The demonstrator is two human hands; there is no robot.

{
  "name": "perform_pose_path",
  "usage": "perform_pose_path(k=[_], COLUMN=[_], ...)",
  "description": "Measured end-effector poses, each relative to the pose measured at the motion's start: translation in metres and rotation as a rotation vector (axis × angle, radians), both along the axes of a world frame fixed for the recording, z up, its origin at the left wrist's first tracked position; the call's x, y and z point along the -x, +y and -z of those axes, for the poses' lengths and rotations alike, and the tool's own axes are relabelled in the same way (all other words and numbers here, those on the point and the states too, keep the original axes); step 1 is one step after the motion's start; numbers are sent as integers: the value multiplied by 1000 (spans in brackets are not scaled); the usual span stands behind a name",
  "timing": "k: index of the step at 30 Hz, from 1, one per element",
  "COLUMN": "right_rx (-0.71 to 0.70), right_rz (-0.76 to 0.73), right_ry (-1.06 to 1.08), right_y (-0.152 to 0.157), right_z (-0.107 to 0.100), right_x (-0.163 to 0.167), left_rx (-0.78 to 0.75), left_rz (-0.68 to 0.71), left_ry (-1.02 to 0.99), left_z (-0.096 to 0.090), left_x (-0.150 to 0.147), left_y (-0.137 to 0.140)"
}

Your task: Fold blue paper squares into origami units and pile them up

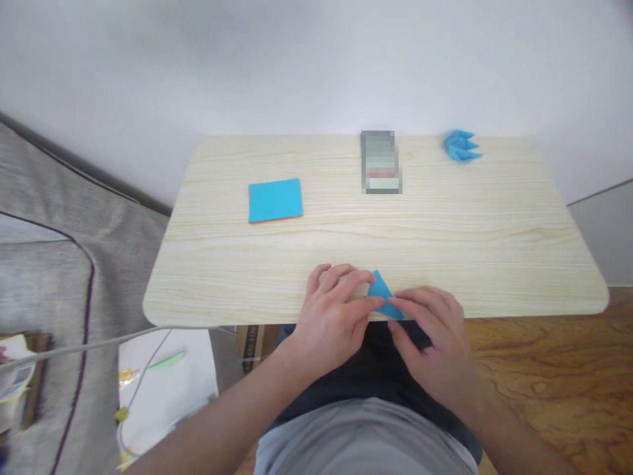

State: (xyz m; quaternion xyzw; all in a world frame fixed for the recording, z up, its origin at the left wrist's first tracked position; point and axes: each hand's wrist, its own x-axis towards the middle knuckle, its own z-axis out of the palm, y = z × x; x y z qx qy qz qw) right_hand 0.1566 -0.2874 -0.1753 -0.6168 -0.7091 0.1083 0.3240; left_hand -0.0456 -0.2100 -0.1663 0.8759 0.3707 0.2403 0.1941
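Note:
A small folded piece of blue paper (380, 293) lies at the front edge of the table, narrowing to a point at the top. My left hand (337, 307) holds it down from the left, with fingertips on its left side and lower middle. From the right, my right hand (432, 330) grips its lower right corner between index finger and thumb, the thumb below the table edge. Fingers cover part of the paper, so its full outline is hidden.
On the pale wooden table (208, 264) lie a stack of blue paper sheets (275, 200), a pixelated phone-like object (380, 162) and a folded blue paper shape with points (461, 146). A white cable (119, 339) runs past the left front corner. A grey sofa (123, 264) stands left.

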Motion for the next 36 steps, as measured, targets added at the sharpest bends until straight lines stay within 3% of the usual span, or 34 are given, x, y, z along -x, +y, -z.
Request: perform_pose_path(k=[8,14,18,23,30,36], right_rx=[-23,-84,-66,-83,-102,-65], right_rz=[-226,-347,-303,-225,-267,-319], right_ry=[-175,-88,-80,-65,-26,-44], right_y=[6,22,25,23,18,22], right_z=[6,3,-2,-2,5,-1], right_x=[-9,-11,0,11,5,-3], left_rx=[28,40,48,84,97,131], left_rz=[227,137,40,68,129,133], left_ry=[-45,-33,7,55,50,33], left_z=[0,-2,-7,-13,-11,-13], left_x=[11,20,27,35,40,40], left_y=[8,6,1,2,7,9])
